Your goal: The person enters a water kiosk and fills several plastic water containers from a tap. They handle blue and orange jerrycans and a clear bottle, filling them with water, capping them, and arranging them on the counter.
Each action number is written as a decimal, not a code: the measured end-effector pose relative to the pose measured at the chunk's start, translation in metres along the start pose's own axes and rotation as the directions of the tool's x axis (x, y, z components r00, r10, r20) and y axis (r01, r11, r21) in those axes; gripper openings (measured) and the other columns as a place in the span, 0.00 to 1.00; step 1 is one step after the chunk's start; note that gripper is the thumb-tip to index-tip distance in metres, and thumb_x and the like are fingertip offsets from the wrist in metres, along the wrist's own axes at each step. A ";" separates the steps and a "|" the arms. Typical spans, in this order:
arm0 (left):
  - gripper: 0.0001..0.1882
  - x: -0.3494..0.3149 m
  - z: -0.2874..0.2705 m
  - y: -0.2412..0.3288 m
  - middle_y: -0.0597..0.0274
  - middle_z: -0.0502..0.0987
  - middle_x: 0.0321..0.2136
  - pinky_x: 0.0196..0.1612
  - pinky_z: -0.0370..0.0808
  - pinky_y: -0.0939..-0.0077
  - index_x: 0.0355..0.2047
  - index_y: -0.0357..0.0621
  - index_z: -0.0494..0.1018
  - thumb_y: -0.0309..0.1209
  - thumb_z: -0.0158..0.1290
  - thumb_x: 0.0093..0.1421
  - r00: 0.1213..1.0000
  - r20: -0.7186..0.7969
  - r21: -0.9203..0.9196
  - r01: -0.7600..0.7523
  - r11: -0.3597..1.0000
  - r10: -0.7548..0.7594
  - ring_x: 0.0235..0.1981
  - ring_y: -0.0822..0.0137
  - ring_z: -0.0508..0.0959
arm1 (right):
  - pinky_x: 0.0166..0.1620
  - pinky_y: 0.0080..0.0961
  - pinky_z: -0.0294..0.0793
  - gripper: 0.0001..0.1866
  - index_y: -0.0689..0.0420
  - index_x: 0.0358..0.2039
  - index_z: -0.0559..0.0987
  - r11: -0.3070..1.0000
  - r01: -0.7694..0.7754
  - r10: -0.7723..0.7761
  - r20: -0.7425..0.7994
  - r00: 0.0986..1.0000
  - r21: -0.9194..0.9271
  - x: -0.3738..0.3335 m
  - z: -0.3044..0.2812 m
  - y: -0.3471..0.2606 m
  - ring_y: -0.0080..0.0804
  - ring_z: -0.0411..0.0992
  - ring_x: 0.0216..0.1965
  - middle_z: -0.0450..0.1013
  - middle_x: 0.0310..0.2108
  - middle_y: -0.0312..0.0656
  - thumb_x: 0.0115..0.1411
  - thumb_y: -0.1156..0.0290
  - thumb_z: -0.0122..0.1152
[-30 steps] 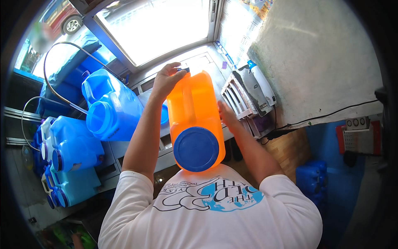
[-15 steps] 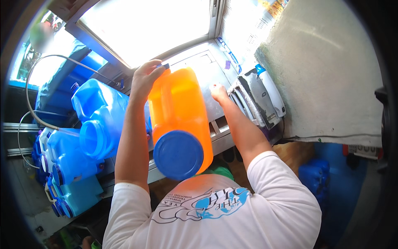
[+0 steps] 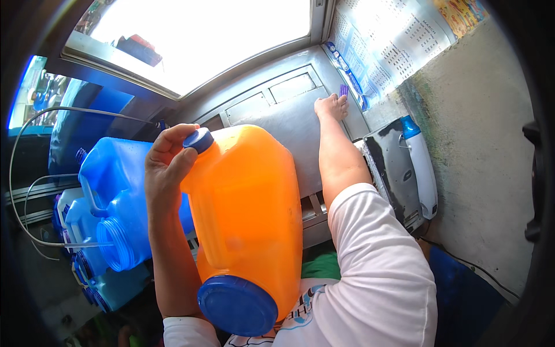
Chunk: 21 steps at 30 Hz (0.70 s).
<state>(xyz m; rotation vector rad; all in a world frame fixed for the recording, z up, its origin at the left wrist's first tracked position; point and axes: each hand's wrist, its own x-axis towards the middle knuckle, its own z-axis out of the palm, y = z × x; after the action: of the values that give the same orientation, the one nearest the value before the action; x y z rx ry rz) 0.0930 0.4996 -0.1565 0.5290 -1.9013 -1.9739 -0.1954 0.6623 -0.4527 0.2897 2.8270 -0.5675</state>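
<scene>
My left hand (image 3: 167,165) is closed at the top of a large orange water jug (image 3: 248,191), thumb and fingers around its small blue cap (image 3: 198,140). The jug is tilted toward me, its wide round blue lid (image 3: 238,305) facing my chest. My right hand (image 3: 332,108) stretches to the far right of the metal counter (image 3: 283,115). Its bent fingers meet the lower end of a small purple striped piece (image 3: 344,89); the fingertips are partly hidden.
On the left stands a blue jug (image 3: 118,179) with a hose (image 3: 58,244) running into its open mouth. Several more jugs sit beside it. A dark, worn box (image 3: 393,168) with a white-and-blue handheld device (image 3: 420,168) stands by the right wall, under a calendar sheet (image 3: 399,43).
My right hand has moved forward and right to the purple piece. The orange jug now looks larger, nearer and more tilted, with my left hand still at its cap. The view has shifted.
</scene>
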 end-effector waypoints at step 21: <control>0.15 0.007 0.017 0.007 0.63 0.80 0.36 0.45 0.74 0.77 0.43 0.41 0.76 0.29 0.59 0.55 0.999 -0.029 0.009 0.026 1.000 -0.025 0.38 0.73 0.78 | 0.41 0.38 0.75 0.10 0.54 0.40 0.76 0.870 0.368 -0.314 -0.207 0.927 0.327 -0.037 0.016 0.042 0.37 0.75 0.41 0.76 0.34 0.43 0.59 0.74 0.51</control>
<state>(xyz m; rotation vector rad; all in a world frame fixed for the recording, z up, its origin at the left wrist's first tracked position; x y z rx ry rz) 0.0788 0.5108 -0.1489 0.5841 -1.8963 -1.9635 -0.1465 0.6885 -0.4721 -0.1226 2.9170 -1.1961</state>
